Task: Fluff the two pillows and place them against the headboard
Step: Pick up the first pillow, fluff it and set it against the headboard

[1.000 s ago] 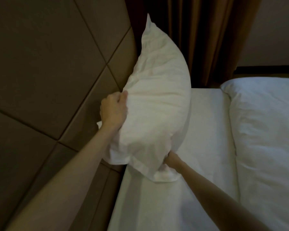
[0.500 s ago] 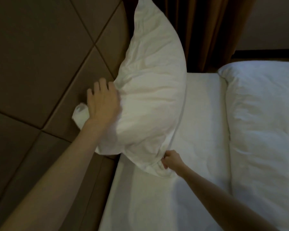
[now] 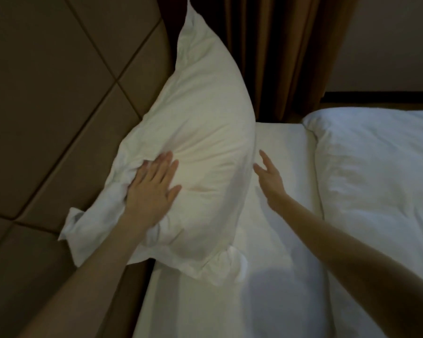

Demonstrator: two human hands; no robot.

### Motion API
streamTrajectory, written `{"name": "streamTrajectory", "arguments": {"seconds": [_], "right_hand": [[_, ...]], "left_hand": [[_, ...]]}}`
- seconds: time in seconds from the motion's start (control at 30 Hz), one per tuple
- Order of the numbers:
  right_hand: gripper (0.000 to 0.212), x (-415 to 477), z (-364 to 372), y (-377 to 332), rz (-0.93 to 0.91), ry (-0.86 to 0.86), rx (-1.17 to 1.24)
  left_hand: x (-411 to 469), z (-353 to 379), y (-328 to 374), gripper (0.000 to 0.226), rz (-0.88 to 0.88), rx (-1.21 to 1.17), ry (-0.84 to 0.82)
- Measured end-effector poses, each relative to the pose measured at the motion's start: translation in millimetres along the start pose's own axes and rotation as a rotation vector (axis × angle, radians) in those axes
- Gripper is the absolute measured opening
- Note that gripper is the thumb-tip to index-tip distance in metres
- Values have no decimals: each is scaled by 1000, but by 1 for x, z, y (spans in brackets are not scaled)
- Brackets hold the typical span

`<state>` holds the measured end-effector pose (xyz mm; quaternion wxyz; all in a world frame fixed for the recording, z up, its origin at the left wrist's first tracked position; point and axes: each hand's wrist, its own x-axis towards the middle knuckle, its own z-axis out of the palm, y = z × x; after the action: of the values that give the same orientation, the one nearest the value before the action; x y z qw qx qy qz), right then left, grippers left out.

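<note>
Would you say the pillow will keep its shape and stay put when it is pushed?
Probably soft: the pillow dents and creases under the flat left hand. Likely floppy: its corner flap droops. It may slump, since it leans tilted on the headboard, with the right hand off it.

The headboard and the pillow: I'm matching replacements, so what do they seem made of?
Brown panelled headboard: looks like padded leather or leatherette, smooth with a dull sheen and recessed seams. White pillow: soft woven fabric case, probably cotton, matte and creased, denting under the left hand.

No text, label, brand, number or sign can be read anywhere in the dim view.
</note>
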<state>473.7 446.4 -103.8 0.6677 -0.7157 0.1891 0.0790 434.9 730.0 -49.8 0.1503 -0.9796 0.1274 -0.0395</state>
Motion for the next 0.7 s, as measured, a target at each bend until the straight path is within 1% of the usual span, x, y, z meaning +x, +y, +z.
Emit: {"name": "streamTrajectory", "arguments": {"seconds": [0.1, 0.13, 0.23, 0.27, 0.3, 0.37, 0.4, 0.43, 0.47, 0.53, 0.57, 0.63, 0.7], "right_hand": [[64, -4, 54, -4, -77, -120, -118], [65, -13, 74, 5, -54, -127, -135], [65, -41, 106, 42, 144, -133, -129], [65, -51, 107, 57, 181, -160, -117], [64, -60, 106, 69, 194, -201, -123], [65, -79, 103, 92, 196, -307, -184], [66, -84, 99, 98, 200, -363, -236], [68, -93, 96, 101, 209, -419, -295], [70, -93, 91, 102, 207, -457, -335], [72, -93, 79, 99, 220, -529, -369], [72, -93, 72, 94, 242, -559, -387], [65, -96, 59, 86, 283, -588, -446], [55, -100, 49, 81, 288, -557, -474]], "left_hand": [[-4, -8, -2, 64, -54, 2, 16], [-8, -12, -3, 64, -63, 7, 39], [-18, -24, -4, 60, -37, 46, 86], [-21, -26, -3, 55, -5, 37, 120], [-23, -28, -2, 45, 43, 20, 187], [-21, -34, 3, 28, 151, -12, 331], [-17, -36, 6, 24, 197, 1, 362], [-17, -41, 9, 23, 212, 16, 348], [-9, -43, 13, 29, 191, 17, 310], [4, -46, 16, 52, 39, -37, 169], [6, -48, 15, 57, -49, -74, 112], [2, -44, 11, 58, -181, -115, 11], [-14, -38, 7, 58, -252, -133, -64]]}}
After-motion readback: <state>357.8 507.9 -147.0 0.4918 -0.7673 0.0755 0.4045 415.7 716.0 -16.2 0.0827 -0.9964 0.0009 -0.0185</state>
